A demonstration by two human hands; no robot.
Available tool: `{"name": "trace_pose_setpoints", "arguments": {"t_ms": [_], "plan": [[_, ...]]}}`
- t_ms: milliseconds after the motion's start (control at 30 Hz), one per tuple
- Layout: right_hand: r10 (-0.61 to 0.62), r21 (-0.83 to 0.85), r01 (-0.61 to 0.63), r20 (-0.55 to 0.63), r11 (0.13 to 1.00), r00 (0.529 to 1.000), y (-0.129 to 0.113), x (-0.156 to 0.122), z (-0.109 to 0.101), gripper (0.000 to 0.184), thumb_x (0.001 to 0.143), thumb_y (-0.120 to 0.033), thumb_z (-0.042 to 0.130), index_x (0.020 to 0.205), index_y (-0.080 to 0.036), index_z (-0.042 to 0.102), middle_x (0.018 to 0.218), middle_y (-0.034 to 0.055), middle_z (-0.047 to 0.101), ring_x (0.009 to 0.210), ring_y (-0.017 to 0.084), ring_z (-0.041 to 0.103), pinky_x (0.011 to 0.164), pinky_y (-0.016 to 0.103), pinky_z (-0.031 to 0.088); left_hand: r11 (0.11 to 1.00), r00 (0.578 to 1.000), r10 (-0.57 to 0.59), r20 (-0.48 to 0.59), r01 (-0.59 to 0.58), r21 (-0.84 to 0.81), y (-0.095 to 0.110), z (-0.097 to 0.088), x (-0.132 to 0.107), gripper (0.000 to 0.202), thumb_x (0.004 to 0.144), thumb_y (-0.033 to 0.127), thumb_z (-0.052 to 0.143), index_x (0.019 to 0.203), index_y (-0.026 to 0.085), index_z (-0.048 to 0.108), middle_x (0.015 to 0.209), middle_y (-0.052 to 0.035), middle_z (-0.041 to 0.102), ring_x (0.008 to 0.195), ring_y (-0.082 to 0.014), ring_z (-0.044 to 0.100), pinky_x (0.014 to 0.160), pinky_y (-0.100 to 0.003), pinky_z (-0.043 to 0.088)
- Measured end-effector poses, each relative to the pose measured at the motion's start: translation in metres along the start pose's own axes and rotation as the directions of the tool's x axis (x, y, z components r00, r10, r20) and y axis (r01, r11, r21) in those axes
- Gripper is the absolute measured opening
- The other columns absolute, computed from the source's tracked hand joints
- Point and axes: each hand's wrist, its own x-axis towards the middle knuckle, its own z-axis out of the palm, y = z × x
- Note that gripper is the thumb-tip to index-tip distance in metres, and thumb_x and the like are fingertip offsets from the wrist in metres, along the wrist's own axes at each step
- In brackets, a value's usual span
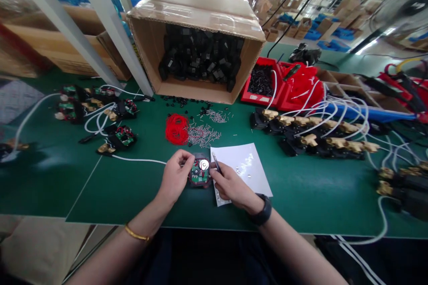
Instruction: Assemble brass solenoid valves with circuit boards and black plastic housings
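Note:
My left hand (177, 173) grips the left side of a small black unit with a green circuit board and a round silver disc (199, 173) on the green table. A white cable (137, 159) runs left from that unit. My right hand (230, 185) pinches thin tweezers (216, 163), their tip just right of the disc. The right hand rests on a white sheet (249, 164) that carries several tiny clear parts.
Beyond the hands lie a coil of red rings (176, 128) and scattered small metal pins (203, 134). An open cardboard box (197, 40) full of black parts lies on its side. Red bins (267, 82) stand right of it, wired brass-tipped units (317, 136) right, more boards (96, 107) left.

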Motion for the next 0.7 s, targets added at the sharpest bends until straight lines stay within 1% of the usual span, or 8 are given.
{"name": "trace_pose_setpoints", "arguments": {"t_ms": [67,167,267,367,433,500,633,700], "plan": [[0.008,0.035,-0.008,0.008,0.999,1.000,-0.001,-0.001,0.002,0.022,0.087,-0.039,0.048,0.094,-0.019,0.049,0.047,-0.0123,0.033,0.031,0.003,0.018,0.028,0.013,0.018,1.000,0.999,-0.012,-0.031,0.012,-0.015,-0.002,0.001,-0.003,0.021,0.081,0.038,0.054,0.078,0.017,0.054,0.068,0.0010,0.059,0.063,-0.0138,0.056,0.057,-0.023,0.045],[0.001,0.072,-0.001,0.001,0.997,1.000,0.000,-0.004,0.005,0.021,0.087,-0.038,0.047,0.095,-0.018,0.050,0.047,-0.0121,0.033,0.032,0.003,0.017,0.028,0.014,0.016,0.998,0.999,-0.028,0.042,0.030,-0.049,0.001,-0.003,-0.008,0.020,0.082,0.036,0.052,0.085,0.017,0.055,0.075,-0.0008,0.062,0.070,-0.0157,0.060,0.062,-0.025,0.048],[-0.040,0.066,0.040,-0.004,0.997,0.999,0.003,-0.007,0.005,0.024,0.087,-0.034,0.048,0.103,-0.017,0.052,0.053,-0.0096,0.038,0.034,0.003,0.021,0.030,0.015,0.020,0.998,0.985,-0.008,0.170,0.019,-0.066,0.004,-0.012,-0.014,0.025,0.083,0.030,0.050,0.103,0.015,0.056,0.102,-0.0065,0.065,0.093,-0.0190,0.062,0.081,-0.031,0.050],[-0.068,0.029,0.068,-0.001,0.997,0.998,0.002,-0.010,0.004,0.028,0.085,-0.030,0.052,0.110,-0.017,0.053,0.065,-0.0061,0.045,0.036,0.002,0.026,0.032,0.015,0.024,0.999,0.967,0.004,0.254,0.009,-0.050,0.000,-0.019,-0.021,0.044,0.081,0.023,0.049,0.125,0.016,0.047,0.127,-0.0090,0.055,0.111,-0.0203,0.056,0.094,-0.034,0.046],[-0.062,0.010,0.062,0.000,0.998,0.998,0.000,-0.011,0.005,0.031,0.083,-0.029,0.053,0.112,-0.017,0.052,0.067,-0.0057,0.045,0.036,0.003,0.027,0.032,0.016,0.025,1.000,0.966,0.008,0.258,-0.008,-0.001,-0.004,-0.020,-0.025,0.057,0.079,0.019,0.051,0.134,0.017,0.038,0.135,-0.0089,0.048,0.117,-0.0211,0.052,0.099,-0.036,0.043],[-0.053,-0.008,0.053,-0.004,0.999,0.999,-0.002,-0.011,0.008,0.032,0.082,-0.028,0.054,0.111,-0.017,0.052,0.066,-0.0064,0.043,0.036,0.003,0.028,0.031,0.016,0.025,0.997,0.973,0.018,0.230,-0.034,0.066,-0.007,-0.018,-0.029,0.065,0.076,0.017,0.052,0.138,0.018,0.033,0.139,-0.0084,0.044,0.120,-0.0219,0.050,0.102,-0.037,0.040],[-0.022,-0.029,0.021,-0.026,0.999,0.999,-0.001,-0.012,0.015,0.030,0.079,-0.029,0.057,0.106,-0.017,0.051,0.071,-0.0055,0.045,0.037,0.003,0.030,0.029,0.016,0.024,0.990,0.984,0.026,0.174,-0.049,0.131,-0.006,-0.011,-0.033,0.070,0.075,0.017,0.054,0.140,0.017,0.030,0.139,-0.0091,0.044,0.121,-0.0230,0.049,0.104,-0.038,0.039],[-0.019,-0.077,0.016,-0.048,0.997,0.999,-0.002,-0.013,0.011,0.028,0.079,-0.029,0.057,0.103,-0.016,0.052,0.071,-0.0054,0.048,0.038,0.004,0.032,0.031,0.017,0.026,0.983,0.986,0.047,0.157,-0.074,0.169,-0.006,-0.008,-0.033,0.071,0.075,0.019,0.055,0.140,0.017,0.029,0.140,-0.0097,0.043,0.122,-0.0239,0.047,0.105,-0.040,0.037]]}}
